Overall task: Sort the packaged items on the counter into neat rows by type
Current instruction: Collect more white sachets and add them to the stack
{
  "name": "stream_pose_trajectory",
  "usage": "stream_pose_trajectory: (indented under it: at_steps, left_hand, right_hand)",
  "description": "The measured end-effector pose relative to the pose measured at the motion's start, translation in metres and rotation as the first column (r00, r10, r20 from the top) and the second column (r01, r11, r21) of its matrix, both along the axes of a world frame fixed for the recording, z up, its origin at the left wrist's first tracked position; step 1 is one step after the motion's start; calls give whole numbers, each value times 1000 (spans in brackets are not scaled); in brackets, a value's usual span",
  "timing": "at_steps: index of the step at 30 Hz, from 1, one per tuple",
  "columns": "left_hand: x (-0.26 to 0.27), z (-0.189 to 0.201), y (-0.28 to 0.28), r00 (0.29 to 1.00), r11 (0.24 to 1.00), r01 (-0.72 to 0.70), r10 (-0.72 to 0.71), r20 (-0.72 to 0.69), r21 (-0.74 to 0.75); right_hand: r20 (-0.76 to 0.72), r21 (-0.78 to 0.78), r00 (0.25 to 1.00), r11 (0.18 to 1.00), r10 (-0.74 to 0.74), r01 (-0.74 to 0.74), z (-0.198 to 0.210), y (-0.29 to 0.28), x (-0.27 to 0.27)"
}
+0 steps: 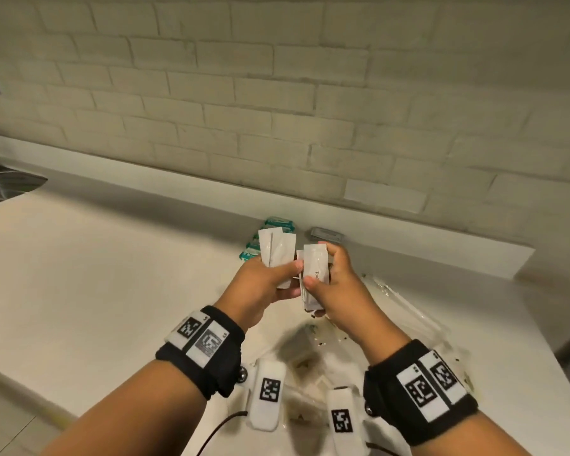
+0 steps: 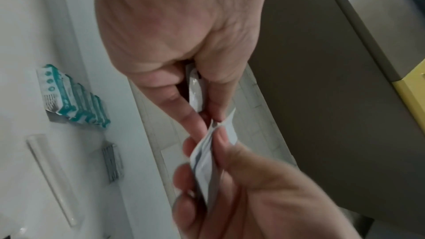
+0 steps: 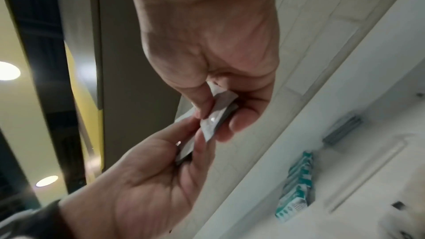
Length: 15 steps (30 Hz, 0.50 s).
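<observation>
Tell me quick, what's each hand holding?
Left hand: holds a few white sachets, thumb pinching them.
Right hand: holds its own bunch of white packets.

Right hand [image 3: 207, 57] comes in from the top, thumb and fingers pinching a small stack of white sachets [image 3: 218, 114]; a darker grey edge shows at the stack's underside. Left hand [image 3: 147, 179] reaches up from bottom-left, palm to the camera, fingertips gripping its own thin stack of packets [image 3: 185, 152], seen nearly edge-on. The two stacks touch or nearly touch at the fingertips; can't tell which. Whole view is motion-blurred. Lower right on the white worktop [image 3: 368, 179]: a row of teal-and-white packets [image 3: 296, 186], overlapping. A grey packet [image 3: 342, 130] lies apart from them, near the upstand. Tiled wall [image 3: 322, 6] behind.
</observation>
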<state>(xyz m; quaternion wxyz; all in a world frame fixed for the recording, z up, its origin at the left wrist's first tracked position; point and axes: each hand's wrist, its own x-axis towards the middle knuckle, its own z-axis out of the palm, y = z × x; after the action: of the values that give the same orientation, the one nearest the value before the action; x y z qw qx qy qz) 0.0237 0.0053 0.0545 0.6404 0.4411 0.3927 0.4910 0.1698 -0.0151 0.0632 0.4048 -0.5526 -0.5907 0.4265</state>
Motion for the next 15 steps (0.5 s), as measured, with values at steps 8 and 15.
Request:
stream_pose_trajectory:
  at_steps: [8,15]
  left_hand:
    - [-20,-1,-2,979,978,200,-197,44,-65]
    - [-12,4,-2,977,979,203,-202,69,-12]
  right_hand:
    - [-155,30,983,994,-97,103,3,8,19]
    - [-442,61,877,982,189,-181,14,6,23]
